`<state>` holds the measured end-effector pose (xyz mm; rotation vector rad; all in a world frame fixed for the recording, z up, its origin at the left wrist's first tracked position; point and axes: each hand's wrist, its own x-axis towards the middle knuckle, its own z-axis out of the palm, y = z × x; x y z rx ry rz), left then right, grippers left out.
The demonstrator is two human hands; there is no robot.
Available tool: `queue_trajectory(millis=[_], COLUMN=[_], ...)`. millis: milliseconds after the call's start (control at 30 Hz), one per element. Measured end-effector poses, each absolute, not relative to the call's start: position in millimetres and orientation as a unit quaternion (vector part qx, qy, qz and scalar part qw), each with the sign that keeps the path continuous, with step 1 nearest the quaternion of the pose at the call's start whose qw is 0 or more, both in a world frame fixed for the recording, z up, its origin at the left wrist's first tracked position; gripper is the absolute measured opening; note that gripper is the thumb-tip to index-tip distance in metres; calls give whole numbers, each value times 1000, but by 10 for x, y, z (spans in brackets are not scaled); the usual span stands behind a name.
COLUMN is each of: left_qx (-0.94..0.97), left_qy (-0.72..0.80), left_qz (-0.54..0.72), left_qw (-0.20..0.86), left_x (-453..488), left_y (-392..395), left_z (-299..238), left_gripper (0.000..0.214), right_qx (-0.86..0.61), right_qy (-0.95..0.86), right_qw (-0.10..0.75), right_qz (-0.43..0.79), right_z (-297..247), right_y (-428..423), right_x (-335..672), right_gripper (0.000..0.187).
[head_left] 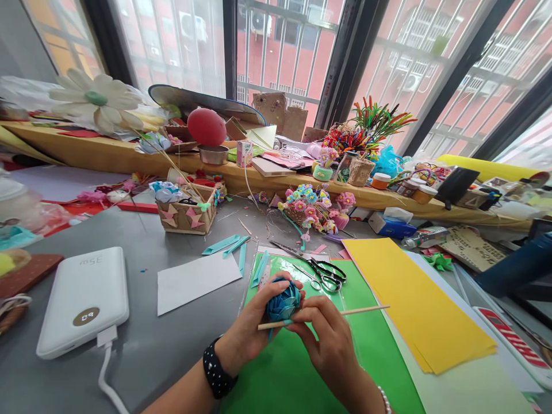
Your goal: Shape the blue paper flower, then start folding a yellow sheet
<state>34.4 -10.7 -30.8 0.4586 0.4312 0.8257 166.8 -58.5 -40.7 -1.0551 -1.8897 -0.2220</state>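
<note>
In the head view, a blue paper flower (283, 302) – rounded, with crisp, overlapping petals packed in layers – sits above a green sheet (375, 351), clasped by the left hand (253, 322). The right hand (326, 336) meets it there – fingers closed on a pale wooden stick (366, 310) crossing just below the petals.
</note>
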Motion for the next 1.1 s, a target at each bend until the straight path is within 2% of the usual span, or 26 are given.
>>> queue_trajectory(millis=[367,533,733,900,1100], left_qx=[178,168,224,311,364], left_qy=[246,245,205,212,225], left_qz=[412,406,384,375,366], left_qw=[859,864,872,847,827], left_x=[354,350,364,360,360], left_y=[-89,-80,-106,-118,-107], left_z=[-215,-226,-314,-261,-217], left_gripper=[6,3,10,8,16], right_qx=[-425,-422,-405,-405,-400], right_qy=[-771,-770,-773,-775,-784], right_qw=[465,467,481,472,457], right_qz=[-92,-100,-88,-115,-129], right_z=[-397,-394,-367,-365,-358], right_y=[-589,-585,-584,-574,-566], right_x=[1736,1751,1721,1724,1744], right_gripper=[19,13,17,20,20])
